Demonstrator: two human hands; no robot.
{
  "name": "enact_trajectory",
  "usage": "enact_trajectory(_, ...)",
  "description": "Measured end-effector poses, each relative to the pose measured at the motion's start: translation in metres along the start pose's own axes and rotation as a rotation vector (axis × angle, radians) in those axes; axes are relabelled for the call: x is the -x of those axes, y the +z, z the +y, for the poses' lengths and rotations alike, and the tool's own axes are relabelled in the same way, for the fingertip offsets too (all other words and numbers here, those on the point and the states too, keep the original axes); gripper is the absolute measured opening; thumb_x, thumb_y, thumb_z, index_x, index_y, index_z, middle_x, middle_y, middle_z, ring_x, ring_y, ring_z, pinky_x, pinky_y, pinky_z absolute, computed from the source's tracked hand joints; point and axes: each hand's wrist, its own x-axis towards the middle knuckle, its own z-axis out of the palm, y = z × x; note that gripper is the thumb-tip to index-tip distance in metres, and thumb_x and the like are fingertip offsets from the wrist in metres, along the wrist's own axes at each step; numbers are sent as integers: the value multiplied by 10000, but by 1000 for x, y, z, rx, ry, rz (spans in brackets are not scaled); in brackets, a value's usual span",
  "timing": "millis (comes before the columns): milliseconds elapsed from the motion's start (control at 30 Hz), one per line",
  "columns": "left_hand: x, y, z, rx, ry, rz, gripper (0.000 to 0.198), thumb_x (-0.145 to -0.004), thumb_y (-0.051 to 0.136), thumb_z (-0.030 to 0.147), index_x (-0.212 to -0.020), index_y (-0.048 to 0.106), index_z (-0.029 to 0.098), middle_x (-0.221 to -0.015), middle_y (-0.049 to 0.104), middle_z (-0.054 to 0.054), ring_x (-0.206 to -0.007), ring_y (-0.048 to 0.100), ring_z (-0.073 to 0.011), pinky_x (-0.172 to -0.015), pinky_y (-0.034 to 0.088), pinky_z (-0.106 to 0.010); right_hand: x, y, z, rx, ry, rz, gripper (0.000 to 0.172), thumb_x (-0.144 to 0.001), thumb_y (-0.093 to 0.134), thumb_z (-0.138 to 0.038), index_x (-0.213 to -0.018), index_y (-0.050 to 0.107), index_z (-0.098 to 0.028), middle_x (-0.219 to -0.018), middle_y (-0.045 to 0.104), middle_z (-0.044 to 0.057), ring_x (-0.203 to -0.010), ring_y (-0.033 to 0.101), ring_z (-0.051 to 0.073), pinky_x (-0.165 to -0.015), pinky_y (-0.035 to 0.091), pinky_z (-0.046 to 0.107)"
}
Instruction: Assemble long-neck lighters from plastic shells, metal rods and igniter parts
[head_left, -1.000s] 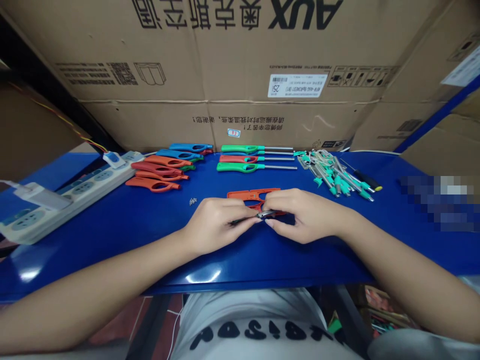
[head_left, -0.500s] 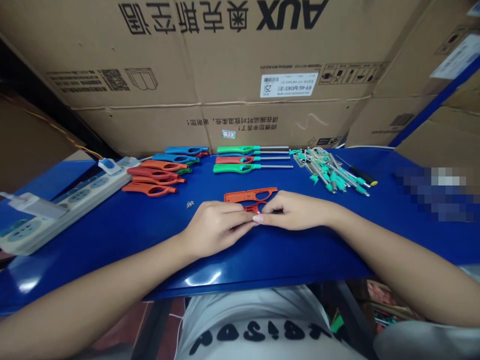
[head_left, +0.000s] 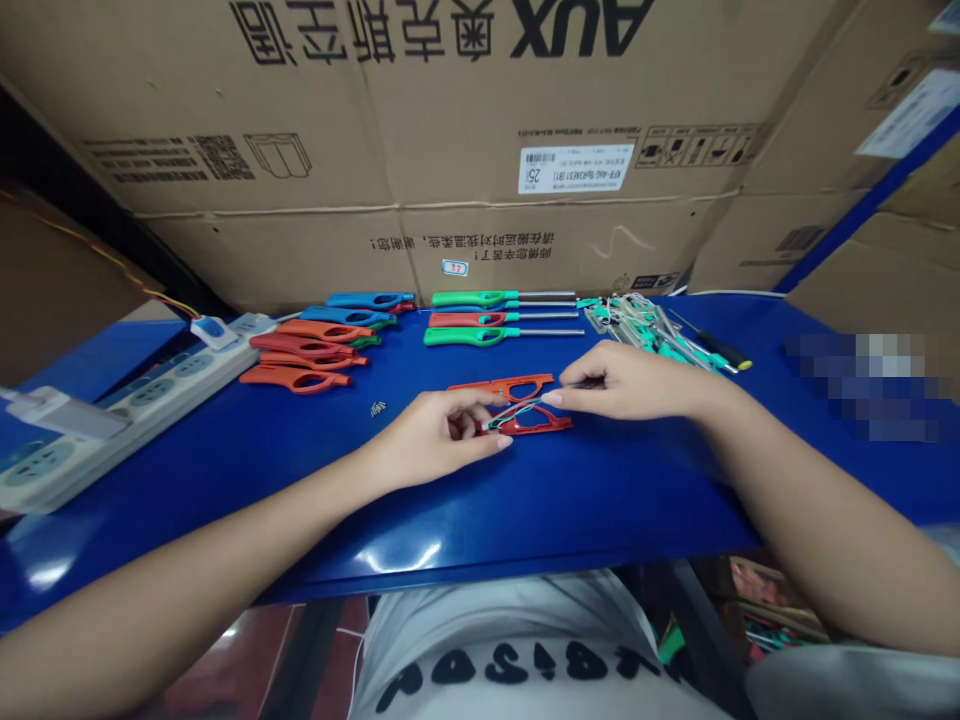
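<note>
- We look down at a blue metal workbench (head_left: 600, 500), with our forearms reaching in from both sides.
- Our hands are apart but close, meeting over an open orange-red plastic lighter shell (head_left: 504, 387) at bench centre, just in front of us.
- A second, darker red shell half (head_left: 537, 426) lies just below it, with a thin wire (head_left: 511, 414) across it.
- Our left hand (head_left: 439, 435) sits at the near end of that half. We cannot tell whether it grips anything.
- Our right hand (head_left: 626, 385) reaches in from the other side, with a slim dark piece (head_left: 592, 382) showing at its fingers. We cannot tell if it is held.
- In hand now is work on these open shells, with the wire in place.
- Beyond lie rows of assembled lighters (head_left: 480, 320) and a heap of green-tipped metal parts (head_left: 652, 328).
</note>
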Motion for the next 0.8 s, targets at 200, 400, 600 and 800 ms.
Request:
enact_trajectory(200,-4,-7,-2,147,-32,-88,247,-890,693,257,-1092,752,128,-756,744,-39,-574,612,-100,-516,493,-198,4,-7,7,61,22,-31,558,-891,531,-677,-652,598,-177,-590,452,-28,-552,360,106,-527,267,266)
enact_trajectory(400,-3,-4,-8,-38,63,67,215,-902,683,264,-1059,782,155,-964,789,-85,-708,693,-146,-609,537,-238,4,-4,13,131,36,-92,572,-869,539,-710,-702,631,-172,-619,526,-17,-568,421,116,-534,278,270)
enact_trajectory(600,-1,0,-7,-291,170,120,180,-918,657,219,-1035,789,180,-980,783,-58,-780,713,-151,-678,537,-234,5,-10,15,24,-30,-145,479,-976,412,-588,-888,641,-176,-806,624,20,-708,517,152,-654,370,274)
enact_trajectory(800,-4,3,-6,-289,179,174,115,-898,705,234,-951,792,180,-918,783,-38,-737,703,-136,-666,531,-216,11,-19,23,32,-16,-187,347,-948,488,-499,-947,631,-182,-866,643,32,-746,543,167,-674,384,271)
